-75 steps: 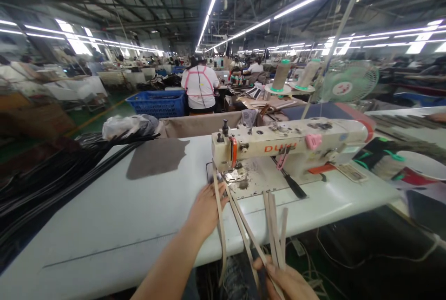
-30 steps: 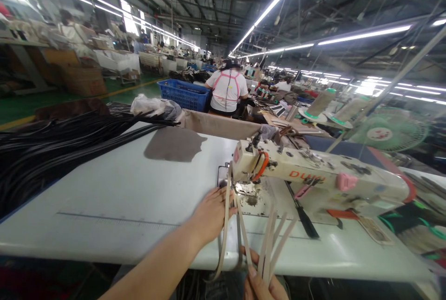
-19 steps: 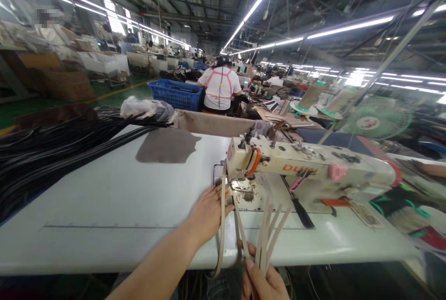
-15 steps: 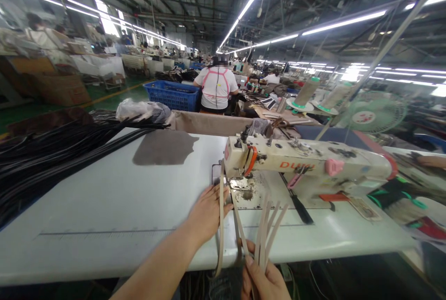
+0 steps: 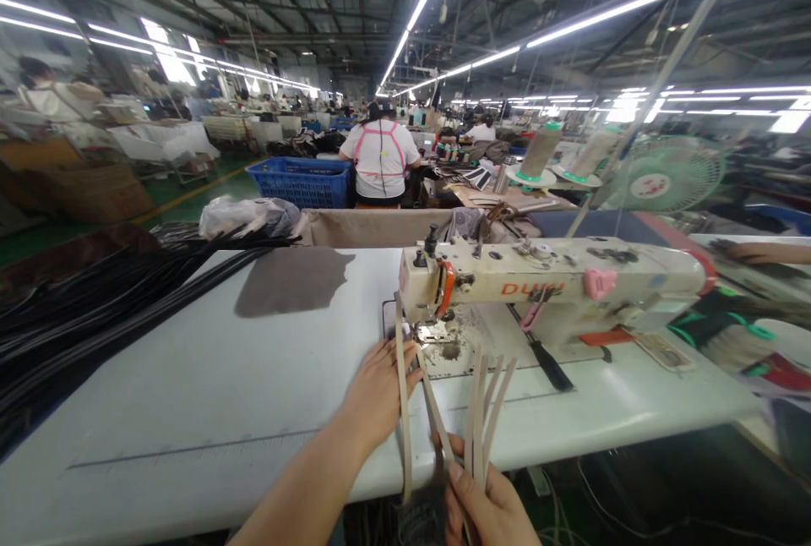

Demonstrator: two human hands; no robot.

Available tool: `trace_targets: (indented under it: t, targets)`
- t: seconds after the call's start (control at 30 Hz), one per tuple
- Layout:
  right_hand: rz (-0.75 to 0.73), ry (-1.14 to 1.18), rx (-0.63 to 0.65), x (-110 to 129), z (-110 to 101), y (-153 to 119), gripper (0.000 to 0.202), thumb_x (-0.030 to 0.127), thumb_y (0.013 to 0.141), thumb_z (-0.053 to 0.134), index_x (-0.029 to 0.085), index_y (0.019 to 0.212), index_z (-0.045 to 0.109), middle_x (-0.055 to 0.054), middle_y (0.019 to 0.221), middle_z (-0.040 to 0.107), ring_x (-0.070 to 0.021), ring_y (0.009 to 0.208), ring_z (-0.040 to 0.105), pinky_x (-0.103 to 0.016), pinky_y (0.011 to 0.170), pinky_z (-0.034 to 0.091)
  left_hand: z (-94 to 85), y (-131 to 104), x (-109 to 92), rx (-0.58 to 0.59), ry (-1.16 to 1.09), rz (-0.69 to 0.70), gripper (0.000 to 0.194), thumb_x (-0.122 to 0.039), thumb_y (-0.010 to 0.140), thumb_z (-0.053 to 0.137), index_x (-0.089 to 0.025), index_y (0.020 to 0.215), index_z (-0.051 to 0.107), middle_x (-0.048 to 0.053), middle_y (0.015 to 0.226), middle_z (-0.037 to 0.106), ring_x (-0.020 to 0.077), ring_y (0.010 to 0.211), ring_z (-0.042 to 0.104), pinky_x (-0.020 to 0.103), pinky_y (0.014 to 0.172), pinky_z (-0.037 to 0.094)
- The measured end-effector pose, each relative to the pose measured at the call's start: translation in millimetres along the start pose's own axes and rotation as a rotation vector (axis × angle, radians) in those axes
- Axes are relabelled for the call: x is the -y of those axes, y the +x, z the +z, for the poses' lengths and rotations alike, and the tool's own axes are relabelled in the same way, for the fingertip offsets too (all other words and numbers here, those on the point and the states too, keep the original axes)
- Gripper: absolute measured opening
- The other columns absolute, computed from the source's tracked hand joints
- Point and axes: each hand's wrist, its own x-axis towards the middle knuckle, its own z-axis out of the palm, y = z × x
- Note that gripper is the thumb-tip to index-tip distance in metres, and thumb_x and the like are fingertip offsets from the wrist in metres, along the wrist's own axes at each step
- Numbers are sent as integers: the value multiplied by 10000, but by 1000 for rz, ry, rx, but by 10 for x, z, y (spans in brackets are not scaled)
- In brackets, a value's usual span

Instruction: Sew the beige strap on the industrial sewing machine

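Observation:
A white sewing machine (image 5: 545, 275) stands on the pale table (image 5: 253, 394). Beside its needle area, my left hand (image 5: 383, 381) lies with fingers pressed on a beige strip by the presser foot; a strip (image 5: 403, 411) also hangs over that hand's fingers and down past the table edge. My right hand (image 5: 478, 499), at the front edge, is closed around several beige strips (image 5: 478, 419), whose loose ends fan upward. One strip (image 5: 434, 402) runs from my right hand to the needle area. The needle tip is too small to make out.
A grey-brown piece (image 5: 291, 280) lies on the table, with black strips (image 5: 127, 301) at left. Black-handled tool (image 5: 551, 367) rests by the machine. Behind are a blue crate (image 5: 301, 181), a seated person (image 5: 381, 157), thread cones (image 5: 538, 153) and a fan (image 5: 665, 178).
The camera view has shifted slightly, moving the background left. Both hands keep nearly the same places and hold on the strips.

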Motion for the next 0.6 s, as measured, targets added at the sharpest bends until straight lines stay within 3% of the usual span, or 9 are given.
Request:
trace_targets:
  t: [0.23,0.47,0.6]
  targets:
    - [22,-71,18,-32,39,217,1056,820,605,813,82,1320,570,81,429,553,-130,280,494,-163,258,243,-35,4,2,12,-14,7,398,-361,1087,435,-186,1393,620,92,1471,641,273,1405,561,523,1216,436]
    - [-12,-25,18,109,135,143,798,652,762,814,81,1273,595,62,504,596,-106,328,529,-153,307,257,-55,-8,-5,21,-17,17,409,-347,1086,417,-187,1412,605,90,1486,629,278,1429,540,556,1233,416]
    - [9,15,23,102,127,211,876,697,680,863,96,1264,609,57,484,586,-114,347,512,-167,338,284,-32,-4,-12,28,-5,11,413,-339,1077,435,-183,1424,598,104,1502,610,288,1426,545,579,1224,426]
